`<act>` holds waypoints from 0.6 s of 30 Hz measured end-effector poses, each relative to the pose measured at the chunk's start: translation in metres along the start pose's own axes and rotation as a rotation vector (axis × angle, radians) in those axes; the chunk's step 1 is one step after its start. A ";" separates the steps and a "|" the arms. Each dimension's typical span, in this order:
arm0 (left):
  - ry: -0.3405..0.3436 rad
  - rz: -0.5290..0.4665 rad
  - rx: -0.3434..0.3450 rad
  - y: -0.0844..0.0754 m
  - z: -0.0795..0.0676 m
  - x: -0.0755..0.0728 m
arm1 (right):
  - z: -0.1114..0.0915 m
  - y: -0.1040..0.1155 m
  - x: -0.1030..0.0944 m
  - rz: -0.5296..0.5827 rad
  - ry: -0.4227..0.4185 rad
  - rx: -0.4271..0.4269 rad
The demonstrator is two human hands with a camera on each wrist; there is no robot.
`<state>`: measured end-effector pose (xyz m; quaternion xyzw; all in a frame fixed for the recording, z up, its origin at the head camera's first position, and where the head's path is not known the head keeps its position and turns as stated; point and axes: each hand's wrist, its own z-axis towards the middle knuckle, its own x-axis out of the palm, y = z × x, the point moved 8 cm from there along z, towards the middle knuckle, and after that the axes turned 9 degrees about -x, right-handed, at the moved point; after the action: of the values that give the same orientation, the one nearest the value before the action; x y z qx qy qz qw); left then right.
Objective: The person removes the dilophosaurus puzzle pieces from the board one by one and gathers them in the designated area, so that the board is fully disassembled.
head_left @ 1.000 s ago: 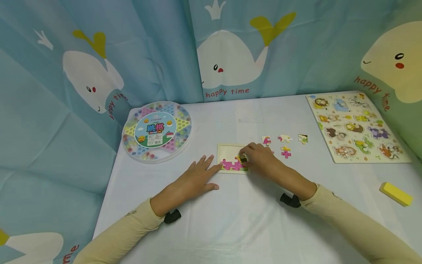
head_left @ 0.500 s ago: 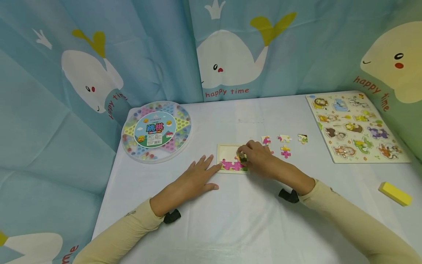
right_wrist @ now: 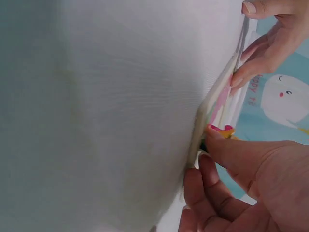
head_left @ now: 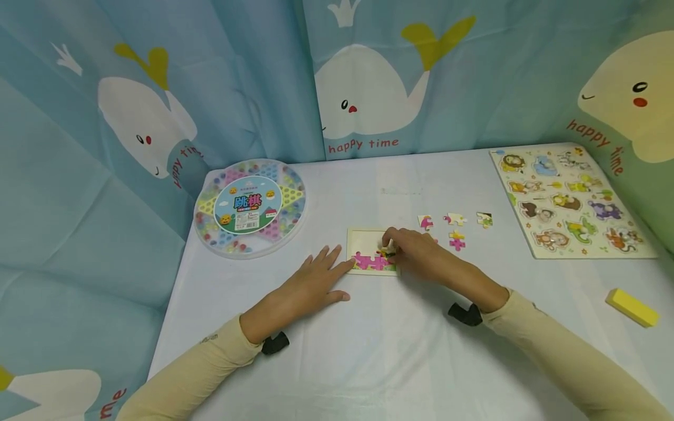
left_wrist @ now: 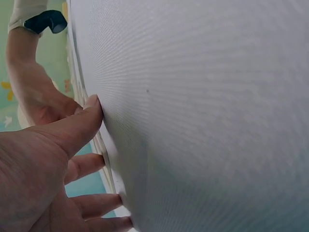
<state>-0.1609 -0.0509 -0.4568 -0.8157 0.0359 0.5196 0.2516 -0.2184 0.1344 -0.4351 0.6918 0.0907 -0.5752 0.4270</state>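
Note:
A small wooden puzzle tray (head_left: 363, 238) lies mid-table, its lower row filled with joined pink and green jigsaw pieces (head_left: 370, 262). My left hand (head_left: 305, 286) lies flat with spread fingers, one fingertip on the tray's left edge. At the tray's right side, my right hand (head_left: 421, 254) pinches a jigsaw puzzle piece (right_wrist: 227, 131) between thumb and fingers. Yellow, pink and dark parts of this piece stick out from the grip in the right wrist view; the fingers hide the rest. It is tilted, close over the tray's right end.
Several loose jigsaw pieces (head_left: 457, 240) lie right of the tray, one partly behind the right hand. A round Chinese checkers box (head_left: 250, 207) stands at the back left. An animal peg puzzle board (head_left: 574, 202) and a yellow block (head_left: 632, 307) are at the right.
The right hand has shifted slightly over the tray's right side, and the pinched jigsaw piece has changed its tilt. The left hand stays in place on the tray's edge.

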 end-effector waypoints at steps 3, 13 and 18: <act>0.001 0.000 -0.004 0.000 0.000 0.000 | -0.002 -0.001 -0.001 0.005 -0.019 -0.015; 0.003 0.005 -0.013 0.000 0.000 -0.001 | -0.002 -0.008 -0.003 0.066 -0.045 -0.001; 0.004 0.008 -0.008 0.000 0.001 0.001 | -0.009 -0.015 -0.017 0.130 -0.088 0.055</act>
<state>-0.1610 -0.0505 -0.4579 -0.8175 0.0378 0.5192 0.2462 -0.2264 0.1565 -0.4282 0.6817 0.0107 -0.5783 0.4480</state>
